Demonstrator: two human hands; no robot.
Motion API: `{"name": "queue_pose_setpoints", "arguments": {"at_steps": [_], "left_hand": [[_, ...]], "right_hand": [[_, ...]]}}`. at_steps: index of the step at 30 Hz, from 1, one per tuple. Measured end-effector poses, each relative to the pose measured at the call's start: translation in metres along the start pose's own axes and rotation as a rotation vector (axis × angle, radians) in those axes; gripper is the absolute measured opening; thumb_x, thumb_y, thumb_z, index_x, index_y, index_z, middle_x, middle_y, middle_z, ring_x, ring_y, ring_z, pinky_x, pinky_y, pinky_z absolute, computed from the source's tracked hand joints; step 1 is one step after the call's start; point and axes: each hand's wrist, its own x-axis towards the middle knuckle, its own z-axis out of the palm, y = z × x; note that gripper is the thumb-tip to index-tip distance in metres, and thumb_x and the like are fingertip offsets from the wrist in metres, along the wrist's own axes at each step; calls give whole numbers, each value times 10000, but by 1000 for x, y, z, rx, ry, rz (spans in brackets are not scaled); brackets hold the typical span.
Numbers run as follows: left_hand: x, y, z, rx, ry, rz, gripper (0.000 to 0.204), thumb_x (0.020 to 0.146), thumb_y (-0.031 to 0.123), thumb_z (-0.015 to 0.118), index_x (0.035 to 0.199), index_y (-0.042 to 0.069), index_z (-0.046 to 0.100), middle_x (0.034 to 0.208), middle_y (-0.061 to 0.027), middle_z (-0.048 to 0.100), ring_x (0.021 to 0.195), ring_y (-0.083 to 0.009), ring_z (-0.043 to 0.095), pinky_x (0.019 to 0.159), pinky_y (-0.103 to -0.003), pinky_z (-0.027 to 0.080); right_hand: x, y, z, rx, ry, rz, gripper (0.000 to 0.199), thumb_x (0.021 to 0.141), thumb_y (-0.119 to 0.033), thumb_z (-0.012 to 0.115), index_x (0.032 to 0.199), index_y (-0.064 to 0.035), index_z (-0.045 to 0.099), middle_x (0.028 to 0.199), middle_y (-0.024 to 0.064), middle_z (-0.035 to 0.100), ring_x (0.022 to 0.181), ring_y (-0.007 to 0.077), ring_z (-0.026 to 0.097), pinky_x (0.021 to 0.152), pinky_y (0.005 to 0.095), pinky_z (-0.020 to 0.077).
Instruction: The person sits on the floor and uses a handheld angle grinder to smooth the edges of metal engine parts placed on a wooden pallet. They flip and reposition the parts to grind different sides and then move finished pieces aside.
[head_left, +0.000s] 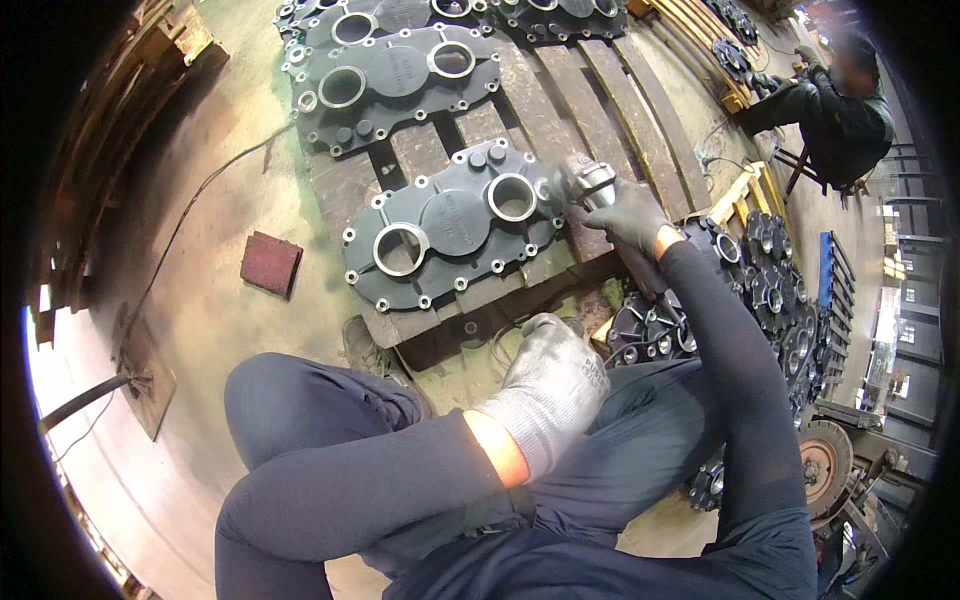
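"What's in your hands?"

"From the head view: my right hand [632, 218] is wrapped around a power tool [592, 183]. Its front is blurred, so I can't say if it touches the cover plate [458, 222]. My left hand [556, 372] is curled above my lap; whether it grips anything, I can't tell."

"And the cover plate?"

"Flat on the pallet [405, 325], at my end. Probably heavy and stiff; I'd hold its outer rim at both ends."

"Around you?"

"Worn slats, smooth floor [215, 330], a dark red pad [270, 264], someone seated [845, 125] beyond."
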Motion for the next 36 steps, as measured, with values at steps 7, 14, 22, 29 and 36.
{"name": "queue_pose_setpoints", "arguments": {"at_steps": [7, 14, 22, 29, 36], "left_hand": [[10, -1, -4, 27, -30, 10, 196, 970, 204, 696, 1059, 83, 821, 950, -57, 814, 897, -248, 788, 796, -408, 544], [12, -5, -8, 1, -100, 2, 200, 973, 191, 691, 1070, 81, 827, 943, -65, 819, 890, -228, 796, 797, -403, 560], [9, -5, -9, -18, -86, -22, 197, 971, 189, 696, 1067, 85, 833, 944, -66, 823, 883, -235, 800, 807, -402, 564], [8, -3, -7, 23, -103, 1, 195, 976, 196, 698, 1081, 95, 828, 1018, -50, 819, 957, -222, 794, 823, -397, 559], [15, -8, -14, -9, -183, -16, 227, 960, 247, 741, 1120, 106, 818, 1047, -45, 819, 981, -226, 789, 855, -394, 559]], "right_hand": [[18, -29, -7, -249, -44, -43, 830, 740, -522, 823, 1332, 43, 689, 1207, 339, 754, 1162, 438, 753, 1035, 476, 571], [9, -55, -9, -380, -39, -129, 710, 770, -407, 813, 1329, 10, 684, 1216, 286, 772, 1149, 431, 760, 1017, 494, 589], [-22, -29, -6, -462, 4, -284, 412, 838, -212, 803, 1199, -47, 688, 1150, 239, 780, 1093, 428, 762, 959, 508, 599], [-20, -1, -13, -381, 17, -97, 658, 819, -390, 803, 1324, -2, 634, 1202, 291, 762, 1131, 447, 750, 1013, 496, 579], [27, -4, -10, 225, -147, -84, 528, 794, -282, 909, 1105, 114, 749, 901, 202, 794, 694, 254, 794, 634, 385, 654]]}}
